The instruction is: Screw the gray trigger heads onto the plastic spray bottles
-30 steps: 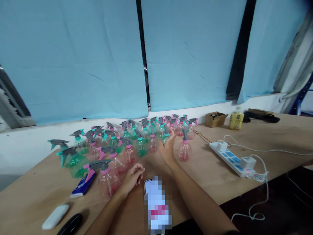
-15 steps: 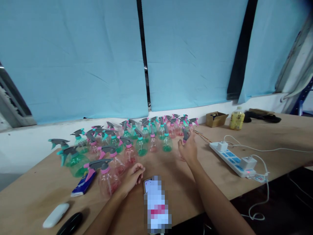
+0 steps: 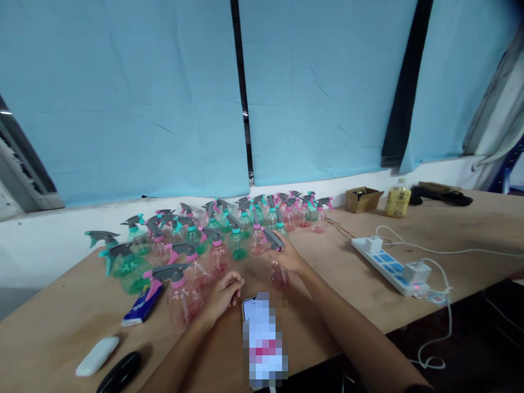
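My right hand grips a pink spray bottle by its neck, just below the grey trigger head. The bottle is tilted a little, in front of the grouped bottles. My left hand rests on the table with its fingers curled in and nothing visible in them. Beside that wrist stands a large pink spray bottle with a grey and pink trigger. Several more green and pink spray bottles crowd behind, among them a green one. A lit phone, partly blurred out, lies between my forearms.
On the right sit a power strip with plugs and white cables, a small cardboard box and a yellow drink bottle. To the left lie a blue packet, a white case and a black oval object.
My right hand has moved left with the pink spray bottle, from the right side of the group to in front of it. The left hand stays where it was.
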A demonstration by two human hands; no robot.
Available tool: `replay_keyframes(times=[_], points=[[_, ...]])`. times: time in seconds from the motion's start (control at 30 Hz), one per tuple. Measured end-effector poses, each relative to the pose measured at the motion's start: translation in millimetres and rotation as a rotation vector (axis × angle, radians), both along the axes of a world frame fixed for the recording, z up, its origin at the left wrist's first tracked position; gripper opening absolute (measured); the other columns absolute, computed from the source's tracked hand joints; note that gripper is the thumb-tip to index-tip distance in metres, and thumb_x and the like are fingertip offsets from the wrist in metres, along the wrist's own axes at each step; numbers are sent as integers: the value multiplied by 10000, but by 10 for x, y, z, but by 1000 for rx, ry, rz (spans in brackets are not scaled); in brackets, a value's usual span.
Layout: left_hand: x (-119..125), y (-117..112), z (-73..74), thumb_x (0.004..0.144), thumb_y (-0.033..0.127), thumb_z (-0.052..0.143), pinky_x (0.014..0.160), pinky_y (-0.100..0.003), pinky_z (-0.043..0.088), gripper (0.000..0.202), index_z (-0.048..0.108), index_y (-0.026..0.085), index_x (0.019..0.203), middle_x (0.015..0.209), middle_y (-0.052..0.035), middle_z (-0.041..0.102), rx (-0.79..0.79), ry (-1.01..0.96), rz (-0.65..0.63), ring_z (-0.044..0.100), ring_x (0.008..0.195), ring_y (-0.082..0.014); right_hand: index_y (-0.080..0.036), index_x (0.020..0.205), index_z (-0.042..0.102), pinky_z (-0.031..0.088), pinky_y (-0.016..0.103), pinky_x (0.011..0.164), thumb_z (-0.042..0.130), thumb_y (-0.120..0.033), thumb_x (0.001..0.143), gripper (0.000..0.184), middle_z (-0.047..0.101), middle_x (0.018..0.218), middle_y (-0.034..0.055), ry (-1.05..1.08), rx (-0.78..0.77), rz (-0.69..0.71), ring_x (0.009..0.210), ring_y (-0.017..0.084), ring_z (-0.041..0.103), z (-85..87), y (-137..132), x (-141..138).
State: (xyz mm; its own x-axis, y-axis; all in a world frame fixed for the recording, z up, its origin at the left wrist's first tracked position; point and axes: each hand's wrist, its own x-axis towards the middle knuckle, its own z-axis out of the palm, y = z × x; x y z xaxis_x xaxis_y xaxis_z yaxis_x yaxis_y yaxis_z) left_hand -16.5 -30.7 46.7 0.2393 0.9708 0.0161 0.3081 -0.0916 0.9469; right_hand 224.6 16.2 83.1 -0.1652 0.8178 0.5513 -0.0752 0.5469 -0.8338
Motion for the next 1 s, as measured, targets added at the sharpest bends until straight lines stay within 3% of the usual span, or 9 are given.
replay_keyframes(times=[0.07, 0.13, 0.27, 0.37, 0.57, 0.67, 0.83, 1.0], points=[[4, -5, 7, 825, 454, 537, 421, -176, 273, 251, 495, 208, 814, 590, 76, 516, 2, -1, 2, 452, 417, -67, -249, 1112, 551, 531, 287, 744, 601, -153, 687, 439, 669, 1069, 28, 26, -42, 144, 771, 133, 653, 56, 51, -60], [9, -15, 21, 820, 460, 541, 420, -176, 274, 257, 491, 208, 803, 588, 77, 514, 1, -9, 4, 450, 414, -66, -255, 1107, 547, 540, 277, 661, 599, -144, 666, 457, 672, 1054, 19, 27, -100, 199, 702, 125, 648, 100, 122, -115], [7, -34, 36, 822, 447, 543, 425, -172, 278, 243, 493, 210, 808, 598, 77, 519, -1, -11, -2, 461, 427, -66, -235, 1062, 614, 522, 252, 577, 560, -124, 657, 423, 679, 864, -25, -21, -135, 177, 561, 99, 595, 85, 248, -252], [-4, -18, 11, 826, 435, 544, 423, -170, 274, 229, 498, 210, 819, 602, 77, 520, 0, -9, -3, 467, 429, -65, -222, 966, 666, 508, 230, 583, 572, -114, 661, 337, 657, 734, -38, -58, -88, 159, 580, 106, 592, 28, 253, -411], [-13, 23, -44, 840, 448, 535, 423, -171, 280, 243, 495, 209, 816, 589, 78, 527, 1, -8, -12, 463, 415, -65, -233, 1066, 642, 495, 224, 553, 551, -150, 737, 352, 685, 917, -9, -35, -60, 206, 566, 96, 621, 26, 131, -695], [-8, 14, -36, 833, 443, 544, 421, -173, 281, 239, 501, 209, 820, 590, 78, 528, -11, -13, -9, 464, 416, -66, -230, 1016, 644, 480, 213, 541, 535, -97, 698, 361, 671, 842, -26, -63, -68, 162, 552, 93, 614, 36, 124, -719], [-6, 5, -28, 834, 445, 547, 421, -172, 278, 240, 502, 209, 835, 596, 79, 528, -11, -21, -5, 462, 416, -62, -206, 828, 636, 495, 219, 561, 527, -109, 704, 191, 631, 741, -28, -81, -78, 160, 579, 107, 624, 34, 157, -701], [-2, 2, -17, 832, 441, 543, 420, -173, 280, 240, 496, 205, 820, 588, 76, 527, -9, -20, -17, 459, 418, -64, -215, 910, 667, 513, 225, 599, 537, -134, 711, 251, 657, 748, -32, -109, -88, 161, 618, 114, 622, 35, 132, -681]])
